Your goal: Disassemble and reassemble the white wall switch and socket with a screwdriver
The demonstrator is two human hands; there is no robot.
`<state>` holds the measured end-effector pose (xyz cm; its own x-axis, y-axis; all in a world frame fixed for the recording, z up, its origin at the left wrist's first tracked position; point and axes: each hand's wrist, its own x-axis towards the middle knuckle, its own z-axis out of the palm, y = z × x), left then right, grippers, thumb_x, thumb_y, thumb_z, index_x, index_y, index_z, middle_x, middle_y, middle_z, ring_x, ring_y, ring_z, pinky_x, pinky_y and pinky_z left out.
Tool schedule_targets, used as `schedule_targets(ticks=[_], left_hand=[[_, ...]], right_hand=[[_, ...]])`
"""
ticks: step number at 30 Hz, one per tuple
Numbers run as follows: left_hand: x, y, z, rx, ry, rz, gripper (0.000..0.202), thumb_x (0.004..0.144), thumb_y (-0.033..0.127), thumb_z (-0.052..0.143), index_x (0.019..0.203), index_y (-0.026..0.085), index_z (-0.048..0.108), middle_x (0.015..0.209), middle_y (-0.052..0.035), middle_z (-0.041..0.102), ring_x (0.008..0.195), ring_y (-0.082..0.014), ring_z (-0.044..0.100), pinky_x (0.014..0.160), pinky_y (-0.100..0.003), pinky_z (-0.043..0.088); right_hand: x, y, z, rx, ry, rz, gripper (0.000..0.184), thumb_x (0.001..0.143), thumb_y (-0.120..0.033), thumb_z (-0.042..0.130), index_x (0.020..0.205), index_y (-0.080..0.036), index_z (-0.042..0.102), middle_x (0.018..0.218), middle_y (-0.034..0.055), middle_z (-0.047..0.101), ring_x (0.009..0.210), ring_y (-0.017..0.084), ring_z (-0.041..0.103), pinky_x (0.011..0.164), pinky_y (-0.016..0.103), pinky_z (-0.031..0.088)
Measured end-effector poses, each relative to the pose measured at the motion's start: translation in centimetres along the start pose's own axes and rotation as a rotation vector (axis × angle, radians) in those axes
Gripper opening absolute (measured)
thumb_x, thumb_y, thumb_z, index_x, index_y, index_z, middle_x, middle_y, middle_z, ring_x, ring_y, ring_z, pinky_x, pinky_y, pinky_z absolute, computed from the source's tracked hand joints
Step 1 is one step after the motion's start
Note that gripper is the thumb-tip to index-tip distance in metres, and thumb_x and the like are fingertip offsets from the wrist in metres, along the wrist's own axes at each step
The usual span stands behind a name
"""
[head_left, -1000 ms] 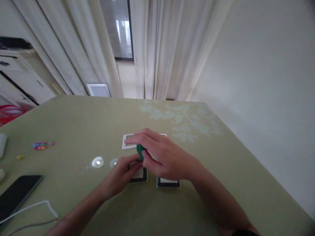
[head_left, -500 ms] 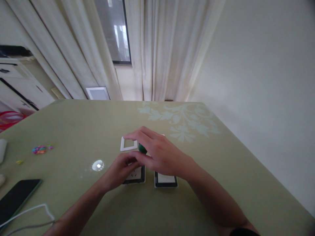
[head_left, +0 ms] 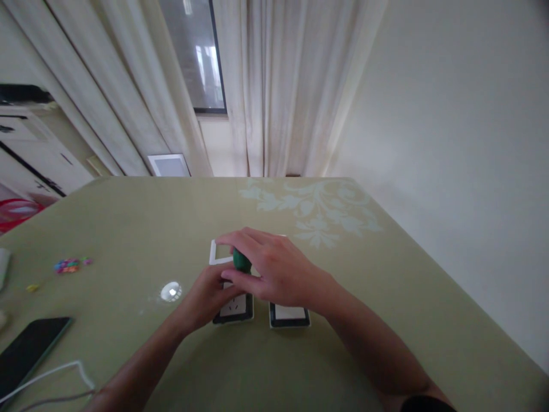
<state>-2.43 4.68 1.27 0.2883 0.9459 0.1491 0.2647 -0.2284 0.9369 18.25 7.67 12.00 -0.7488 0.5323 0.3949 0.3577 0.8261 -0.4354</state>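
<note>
My right hand (head_left: 278,266) curls around the green handle of a screwdriver (head_left: 242,260); its tip is hidden behind my hands. Close against it, my left hand (head_left: 210,297) grips the upper part of a wall socket (head_left: 234,307), thumb lying across its white face. That socket has a dark border and lies flat on the table. To its right, partly under my right hand, is a second white plate with a dark border (head_left: 289,313). A white square frame (head_left: 213,253) lies just beyond my hands, part of it covered by my fingers.
On the green tablecloth (head_left: 150,217), a phone (head_left: 32,349) and a white cable (head_left: 55,366) lie at the left. Small colourful pieces (head_left: 67,265) and a yellow bit (head_left: 32,288) sit farther back. A shiny round spot (head_left: 171,291) is left of my hands. A wall (head_left: 463,171) borders the right side.
The green handle has shifted slightly left and shows more of itself between my fingers. My right hand has turned a little with it; my left hand stays at the socket.
</note>
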Motion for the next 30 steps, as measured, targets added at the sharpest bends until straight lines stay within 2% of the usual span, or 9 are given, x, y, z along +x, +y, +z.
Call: schedule_targets(ticks=[2,5,7,10,14,19,22,25,30], left_hand=[[0.2,0.0,-0.1,0.01,0.005,0.0,0.016,0.09,0.029,0.078,0.083,0.016,0.071,0.08,-0.0005,0.072,0.072,-0.0158,0.062,0.062,-0.022,0.052],[0.3,0.2,-0.6,0.012,-0.07,0.03,0.014,0.093,0.031,0.074,0.089,0.017,0.073,0.083,-0.0011,0.073,0.075,-0.017,0.064,0.066,-0.024,0.055],[0.2,0.4,-0.8,0.024,-0.108,0.048,0.019,0.096,0.033,0.07,0.086,0.017,0.073,0.082,-0.0017,0.073,0.076,-0.0177,0.064,0.068,-0.026,0.056],[0.2,0.3,-0.7,0.048,-0.082,0.027,0.025,0.096,0.033,0.07,0.078,0.016,0.07,0.077,-0.0015,0.072,0.072,-0.0169,0.063,0.066,-0.026,0.056],[0.2,0.0,-0.5,0.062,-0.023,-0.002,0.021,0.092,0.032,0.076,0.082,0.016,0.069,0.079,-0.0014,0.072,0.071,-0.0169,0.063,0.063,-0.024,0.055],[-0.2,-0.3,-1.2,0.061,-0.078,0.031,0.022,0.097,0.037,0.07,0.085,0.018,0.073,0.083,-0.0028,0.075,0.079,-0.0199,0.069,0.071,-0.027,0.059],[-0.3,-0.4,-1.0,0.09,-0.019,0.02,0.024,0.094,0.034,0.072,0.077,0.017,0.071,0.075,-0.0008,0.073,0.071,-0.0172,0.064,0.066,-0.025,0.057],[-0.1,-0.2,-0.7,0.096,0.013,0.002,0.02,0.09,0.031,0.077,0.078,0.016,0.071,0.076,-0.0006,0.072,0.07,-0.0166,0.063,0.064,-0.024,0.055],[0.0,0.2,-0.8,0.072,-0.039,0.037,0.023,0.092,0.032,0.074,0.075,0.016,0.069,0.071,0.0003,0.068,0.07,-0.0168,0.062,0.063,-0.023,0.054]], right_hand=[[0.0,0.0,0.1,0.001,-0.011,-0.002,0.039,0.106,-0.032,0.068,0.141,-0.017,0.059,0.124,0.0097,0.073,0.111,0.023,0.069,0.093,0.035,0.053],[0.1,0.0,0.1,0.0,-0.012,-0.002,0.037,0.108,-0.031,0.064,0.142,-0.018,0.058,0.127,0.0106,0.073,0.114,0.023,0.068,0.095,0.036,0.053],[0.1,0.0,0.0,0.01,-0.011,0.006,0.037,0.108,-0.032,0.065,0.142,-0.019,0.058,0.126,0.0103,0.072,0.113,0.023,0.068,0.094,0.036,0.053],[0.0,-0.1,0.0,0.02,-0.01,0.006,0.037,0.107,-0.033,0.066,0.14,-0.019,0.058,0.124,0.0097,0.073,0.111,0.023,0.068,0.094,0.037,0.053],[0.0,0.0,0.0,0.017,-0.017,0.003,0.04,0.105,-0.033,0.069,0.141,-0.02,0.057,0.127,0.0093,0.073,0.115,0.024,0.069,0.094,0.036,0.053],[0.0,0.0,0.0,0.008,-0.017,0.004,0.038,0.106,-0.033,0.067,0.141,-0.021,0.056,0.128,0.0101,0.073,0.116,0.024,0.069,0.094,0.036,0.053],[0.1,-0.1,0.0,0.009,-0.026,-0.003,0.04,0.106,-0.033,0.066,0.142,-0.019,0.055,0.13,0.0104,0.073,0.116,0.024,0.069,0.094,0.036,0.052],[0.0,-0.2,0.0,0.009,-0.033,0.001,0.042,0.105,-0.03,0.067,0.144,-0.019,0.055,0.131,0.0096,0.073,0.116,0.024,0.07,0.093,0.035,0.052],[-0.1,-0.1,0.0,0.018,-0.018,0.003,0.043,0.106,-0.031,0.066,0.146,-0.019,0.054,0.137,0.0108,0.072,0.121,0.025,0.069,0.097,0.036,0.053]])
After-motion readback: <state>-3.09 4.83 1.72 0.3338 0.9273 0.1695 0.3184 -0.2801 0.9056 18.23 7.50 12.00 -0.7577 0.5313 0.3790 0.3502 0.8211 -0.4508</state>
